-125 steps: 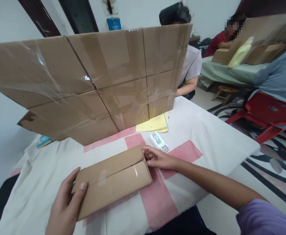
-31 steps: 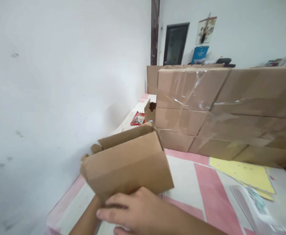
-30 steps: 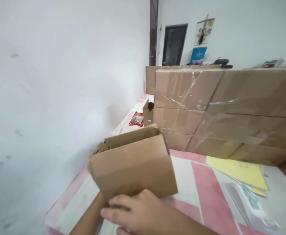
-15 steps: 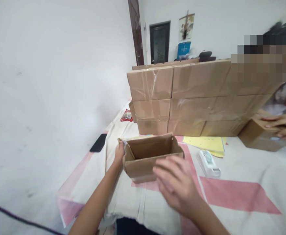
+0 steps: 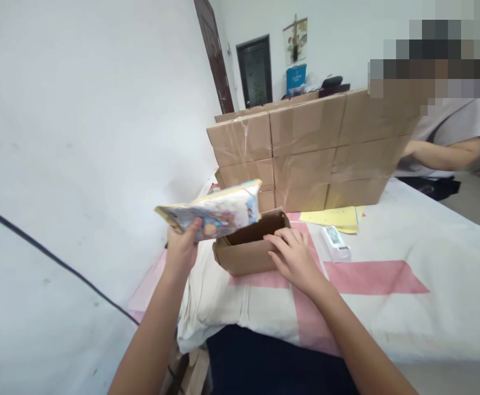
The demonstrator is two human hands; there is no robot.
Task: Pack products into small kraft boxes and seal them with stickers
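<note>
My left hand (image 5: pixel 181 247) is closed on a flat, colourfully printed packet (image 5: pixel 223 211) with yellow edges, thumb on its near face. It is tilted above the left end of an open cardboard box (image 5: pixel 246 259) and hides part of the box's opening. The box stands upright on the cloth-covered table. My right hand (image 5: pixel 295 255) grips the near rim at the box's right end, fingers bent over the edge. Inside, the visible part of the box is dark, and I cannot make out its bottom.
Taped cardboard boxes (image 5: pixel 305 148) form a wall behind the open box. Yellow sheets (image 5: pixel 332 218) and a small white device or package (image 5: pixel 336 244) lie to the right on the cloth (image 5: pixel 379 323). A person (image 5: pixel 449 148) is beyond the boxes at right. A black cable (image 5: pixel 58 263) runs along the left wall.
My left hand has lifted the printed packet up from the box's left end. My right hand has settled on the near rim. The person at right no longer shows a box in hand.
</note>
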